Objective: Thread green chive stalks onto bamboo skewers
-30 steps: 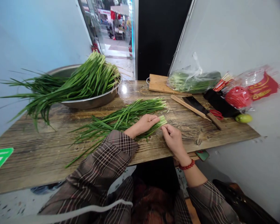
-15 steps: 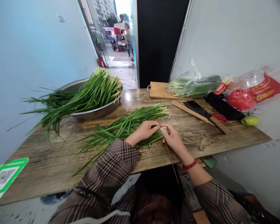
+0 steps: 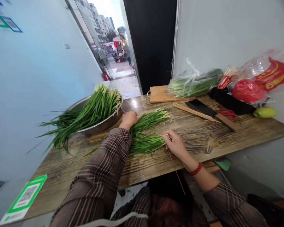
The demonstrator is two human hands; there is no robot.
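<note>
Green garlic chives (image 3: 153, 120) lie in a loose pile on the wooden table, pale stem ends to the right. At the far left edge of this pile, my left hand (image 3: 129, 119) curls its fingers down onto the leaves; the fingertips are partly hidden. My right hand (image 3: 176, 144) pinches a thin bamboo skewer (image 3: 176, 170), which slants down past the table's front edge. Right by these fingers are the stem ends of a nearer row of chives (image 3: 148, 144); whether the skewer pierces them I cannot make out.
A metal basin (image 3: 101, 127) heaped with chives stands at the left. Along the back and right are a cutting board (image 3: 158, 94), bagged greens (image 3: 195, 83), loose skewers (image 3: 196, 112), a cleaver (image 3: 202, 108), red-handled scissors (image 3: 228, 114) and a yellow-green fruit (image 3: 265, 112). A QR-code card (image 3: 26, 197) lies front left.
My left hand has left the skewer tip beside my right hand and moved away to the left, onto the farther chives. My right hand keeps the skewer. The view has tilted slightly.
</note>
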